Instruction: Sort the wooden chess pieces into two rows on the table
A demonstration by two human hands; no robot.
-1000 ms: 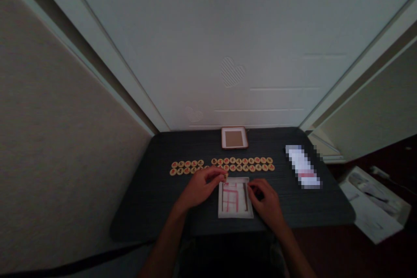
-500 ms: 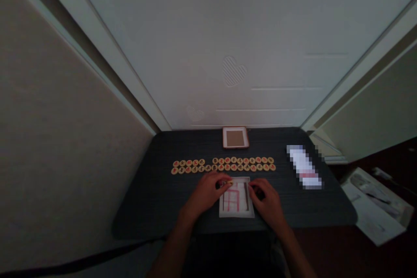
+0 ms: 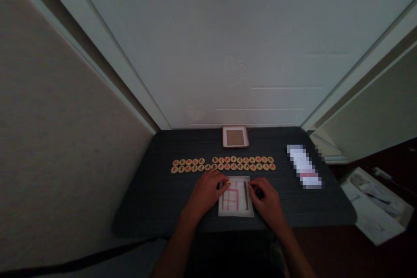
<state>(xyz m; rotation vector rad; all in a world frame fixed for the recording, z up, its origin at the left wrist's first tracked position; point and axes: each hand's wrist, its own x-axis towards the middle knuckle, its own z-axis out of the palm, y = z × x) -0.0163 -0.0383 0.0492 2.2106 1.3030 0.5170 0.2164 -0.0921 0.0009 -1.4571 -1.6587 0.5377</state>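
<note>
On a dark table (image 3: pixel 156 200), a small white square tray (image 3: pixel 236 213) with red and dark lines inside lies between my hands. My left hand (image 3: pixel 206 192) rests at the tray's left edge, fingers curled, pinching a small round disc at the tray's top left corner. My right hand (image 3: pixel 265 200) touches the tray's right edge with bent fingers; what they hold, if anything, is hidden. Two rows of round tan game discs (image 3: pixel 241 163) with red and dark marks lie just beyond the tray.
A square brown-faced box (image 3: pixel 235 137) with a reddish rim sits at the table's far edge against the white wall. A blurred white packet (image 3: pixel 304 166) lies at the right. Papers (image 3: pixel 374 208) lie on the floor to the right.
My left hand has moved from the lower disc row down to the tray's top left corner, carrying a disc. My right hand has stayed at the tray's right edge.
</note>
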